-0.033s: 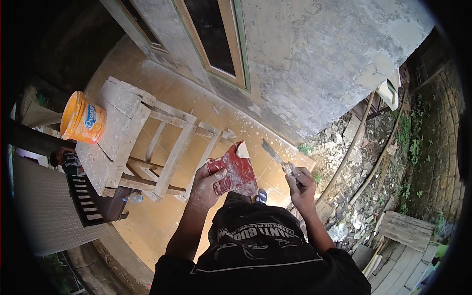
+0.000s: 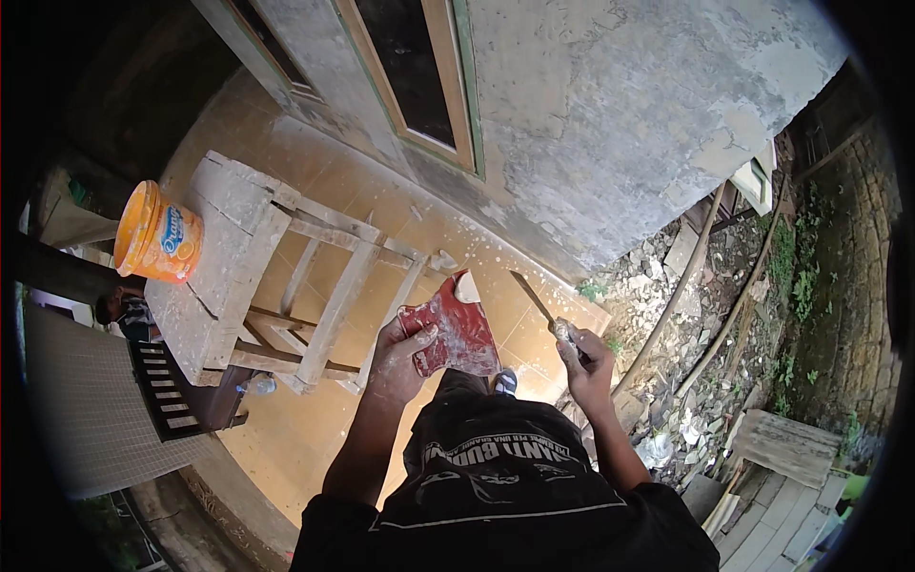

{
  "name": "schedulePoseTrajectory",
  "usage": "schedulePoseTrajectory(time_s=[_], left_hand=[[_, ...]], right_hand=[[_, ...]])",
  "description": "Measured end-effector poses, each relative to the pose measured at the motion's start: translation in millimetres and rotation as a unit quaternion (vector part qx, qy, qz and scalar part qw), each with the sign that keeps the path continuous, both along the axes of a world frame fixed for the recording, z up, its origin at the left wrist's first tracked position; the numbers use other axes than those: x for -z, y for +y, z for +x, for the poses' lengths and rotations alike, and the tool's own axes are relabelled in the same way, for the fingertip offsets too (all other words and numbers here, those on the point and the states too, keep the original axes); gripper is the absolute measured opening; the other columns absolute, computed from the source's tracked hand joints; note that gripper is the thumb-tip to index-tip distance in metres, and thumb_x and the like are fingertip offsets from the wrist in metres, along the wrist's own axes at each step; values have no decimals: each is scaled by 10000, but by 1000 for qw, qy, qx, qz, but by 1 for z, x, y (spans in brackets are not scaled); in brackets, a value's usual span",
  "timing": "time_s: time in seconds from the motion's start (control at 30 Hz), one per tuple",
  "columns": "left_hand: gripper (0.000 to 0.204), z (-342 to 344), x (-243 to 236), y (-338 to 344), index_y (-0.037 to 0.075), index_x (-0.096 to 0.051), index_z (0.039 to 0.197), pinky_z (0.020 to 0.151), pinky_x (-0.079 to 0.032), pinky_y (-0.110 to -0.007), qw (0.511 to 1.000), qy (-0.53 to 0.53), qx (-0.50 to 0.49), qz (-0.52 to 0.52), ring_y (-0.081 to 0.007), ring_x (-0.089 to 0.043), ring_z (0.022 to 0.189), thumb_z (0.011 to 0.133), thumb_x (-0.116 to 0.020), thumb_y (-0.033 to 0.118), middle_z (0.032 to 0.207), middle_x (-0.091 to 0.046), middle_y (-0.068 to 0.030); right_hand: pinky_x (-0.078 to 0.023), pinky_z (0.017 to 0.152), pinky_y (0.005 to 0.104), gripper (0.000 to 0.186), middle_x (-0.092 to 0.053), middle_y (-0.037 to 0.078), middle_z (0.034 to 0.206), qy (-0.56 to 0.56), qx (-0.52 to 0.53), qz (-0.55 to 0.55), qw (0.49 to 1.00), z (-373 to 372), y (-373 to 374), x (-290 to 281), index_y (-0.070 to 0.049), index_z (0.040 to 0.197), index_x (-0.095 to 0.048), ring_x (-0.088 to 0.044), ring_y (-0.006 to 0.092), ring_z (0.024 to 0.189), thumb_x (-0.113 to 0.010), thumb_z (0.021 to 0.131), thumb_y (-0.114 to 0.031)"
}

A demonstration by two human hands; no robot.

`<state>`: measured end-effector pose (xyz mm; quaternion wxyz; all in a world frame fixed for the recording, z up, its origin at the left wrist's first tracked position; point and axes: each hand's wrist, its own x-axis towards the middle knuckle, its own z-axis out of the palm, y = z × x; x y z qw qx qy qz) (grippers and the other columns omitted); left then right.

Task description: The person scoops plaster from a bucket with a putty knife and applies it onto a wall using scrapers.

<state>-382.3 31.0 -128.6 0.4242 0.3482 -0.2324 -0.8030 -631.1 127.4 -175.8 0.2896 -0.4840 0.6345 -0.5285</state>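
My left hand (image 2: 396, 364) grips a dark red plastic putty board (image 2: 450, 329) by its narrower end, thumb on top. White smears cover the board, and a cream-white lump of putty (image 2: 466, 288) sits at its far corner. To the right, my right hand (image 2: 589, 369) is closed round the handle of a putty knife (image 2: 532, 297). Its thin blade points up and left, seen nearly edge-on, apart from the board. Whitish dust coats the fingers of both hands.
A grey plastered wall (image 2: 610, 124) with wood-framed windows rises ahead. At left stands a whitish wooden trestle (image 2: 214, 229) carrying an orange bucket (image 2: 157, 234). Rubble (image 2: 677, 334) lies right of the spattered tile floor (image 2: 315, 429). Another person (image 2: 129, 310) is partly visible far left.
My right hand has turned the putty knife, so its blade shows more edge-on than before. The red board and my left hand have barely moved.
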Motion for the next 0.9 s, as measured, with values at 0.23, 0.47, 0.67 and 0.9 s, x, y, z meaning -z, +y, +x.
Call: schedulePoseTrajectory(time_s=[0.23, 0.47, 0.67, 0.9], left_hand=[[273, -31, 27, -69, -103, -576, 1130, 812, -496, -268, 959, -184, -26, -212, -141, -617, 884, 865, -558, -40, 993, -651, -109], [223, -31, 51, -159, -86, -597, 1070, 748, -507, -248, 964, -208, -27, -164, -113, -614, 808, 855, -582, -29, 925, -657, -92], [183, -26, 59, -216, -41, -575, 1006, 721, -548, -290, 1000, 10, -13, 23, -154, -643, 795, 823, -570, -61, 919, -638, -95], [275, -30, 102, -259, -17, -539, 1096, 759, -554, -305, 992, 56, -60, 92, -187, -646, 856, 823, -568, -17, 992, -623, -113]], right_hand=[[-343, 375, 228, 274, -588, 61, 601, -304, -148, 228, 913, -18, -75, -27, 37, 867, -641, -471, 94, 404, -505, 930, -193], [-354, 413, 227, 205, -604, 69, 699, -229, -111, 162, 953, -19, -168, -27, 45, 900, -648, -521, 94, 541, -578, 905, -147], [-550, 638, 261, 295, -575, 130, 961, 211, -64, 37, 975, -13, -226, -3, -21, 1056, -654, -634, 212, 758, -703, 766, 6], [-378, 507, 265, 162, -550, 78, 747, 125, 7, 208, 970, -49, -261, 30, 45, 966, -655, -509, 104, 633, -642, 833, -46]])
